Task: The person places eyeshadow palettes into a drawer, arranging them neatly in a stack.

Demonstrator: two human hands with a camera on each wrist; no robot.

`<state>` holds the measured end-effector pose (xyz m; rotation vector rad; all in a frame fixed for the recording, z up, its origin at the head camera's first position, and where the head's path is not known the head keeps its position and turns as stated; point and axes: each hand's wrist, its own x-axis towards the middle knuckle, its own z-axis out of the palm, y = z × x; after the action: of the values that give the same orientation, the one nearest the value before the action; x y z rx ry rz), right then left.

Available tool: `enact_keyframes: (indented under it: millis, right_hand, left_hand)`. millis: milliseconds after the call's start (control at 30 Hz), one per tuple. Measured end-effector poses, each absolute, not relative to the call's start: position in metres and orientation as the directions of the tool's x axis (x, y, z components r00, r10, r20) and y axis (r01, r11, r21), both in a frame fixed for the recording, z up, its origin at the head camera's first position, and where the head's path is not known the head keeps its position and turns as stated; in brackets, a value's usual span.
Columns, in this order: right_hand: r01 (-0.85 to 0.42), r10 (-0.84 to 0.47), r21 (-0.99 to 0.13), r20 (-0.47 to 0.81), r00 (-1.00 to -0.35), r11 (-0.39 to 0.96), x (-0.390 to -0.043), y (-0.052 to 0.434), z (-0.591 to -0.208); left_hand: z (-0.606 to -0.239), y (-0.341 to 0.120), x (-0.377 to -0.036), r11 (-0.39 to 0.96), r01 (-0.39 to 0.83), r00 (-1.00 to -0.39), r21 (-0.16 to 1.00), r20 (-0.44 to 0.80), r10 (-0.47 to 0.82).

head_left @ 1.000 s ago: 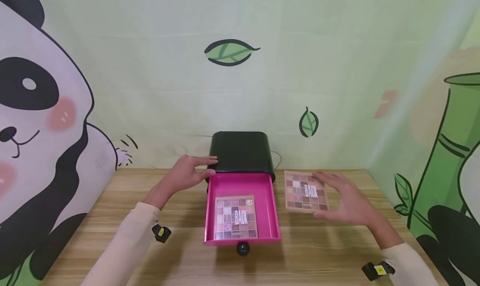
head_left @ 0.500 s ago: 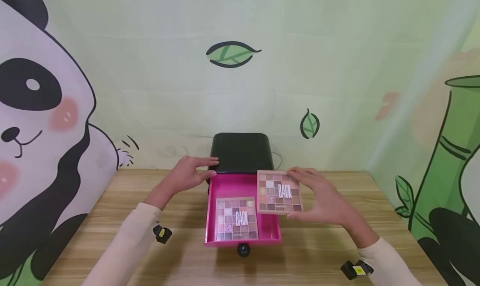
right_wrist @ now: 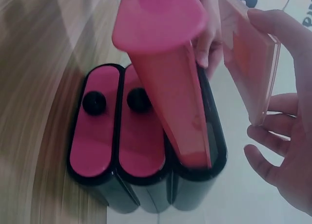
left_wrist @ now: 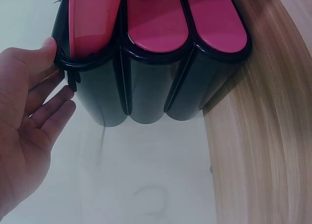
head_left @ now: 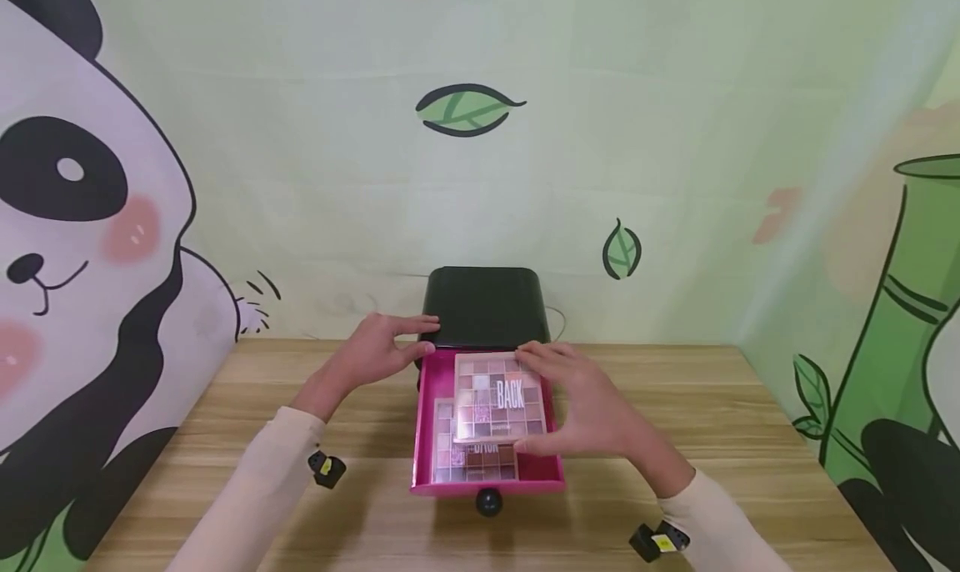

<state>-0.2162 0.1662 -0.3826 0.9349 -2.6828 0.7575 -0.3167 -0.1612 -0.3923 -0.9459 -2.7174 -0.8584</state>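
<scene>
A black drawer box (head_left: 483, 305) stands at the back of the wooden table (head_left: 675, 439), its top pink drawer (head_left: 540, 470) pulled out toward me. One eyeshadow palette (head_left: 472, 462) lies flat in the drawer. My right hand (head_left: 547, 398) pinches a second palette (head_left: 498, 397) by its near and far edges, holding it just above the drawer and partly over the first. In the right wrist view this palette (right_wrist: 248, 63) is seen edge-on beside the open drawer (right_wrist: 165, 78). My left hand (head_left: 378, 348) rests with straight fingers on the box's top left corner (left_wrist: 68, 63).
The drawer's black knob (head_left: 488, 500) sticks out toward the table's front edge. Two shut pink drawers with black knobs (right_wrist: 95, 102) sit below the pulled-out one. A painted backdrop stands right behind the box. Bare wood lies left and right of the box.
My right hand lifted the second palette from the table right of the box and carried it left, over the pulled-out drawer. The left hand has stayed on the box.
</scene>
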Motion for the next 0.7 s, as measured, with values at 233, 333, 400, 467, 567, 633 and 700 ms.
enact_keyframes:
  millis: [233,333,400,467,567,633,700]
  right_hand:
    - [-0.634,-0.549,-0.384,0.316,-0.773,0.671,-0.216,0.151,-0.387]
    - [-0.644,-0.563,-0.365,0.312,-0.765,0.673,-0.216,0.147,-0.390]
    - [-0.647,-0.570,-0.345,0.306,-0.762,0.680,-0.217,0.145,-0.393]
    - [-0.652,-0.578,-0.334,0.302,-0.758,0.681,-0.216,0.144,-0.395]
    - [-0.657,-0.588,-0.318,0.293,-0.754,0.684,-0.216,0.141,-0.398]
    - [-0.662,-0.595,-0.311,0.290,-0.750,0.682,-0.216,0.140,-0.399]
    - [-0.669,-0.604,-0.295,0.287,-0.743,0.682,-0.217,0.139,-0.399]
  left_hand:
    - [-0.392,-0.161,-0.316,0.639,0.609,-0.791,0.469,0.306,0.530]
    - [-0.391,-0.161,-0.316,0.638,0.611,-0.790,0.468,0.310,0.529]
    - [-0.391,-0.161,-0.315,0.637,0.614,-0.788,0.467,0.312,0.531]
    - [-0.391,-0.161,-0.316,0.634,0.615,-0.787,0.469,0.312,0.532]
    - [-0.392,-0.161,-0.316,0.628,0.621,-0.782,0.470,0.317,0.536]
    - [-0.392,-0.161,-0.317,0.624,0.624,-0.780,0.471,0.321,0.537]
    - [-0.393,-0.161,-0.317,0.624,0.624,-0.779,0.470,0.323,0.537]
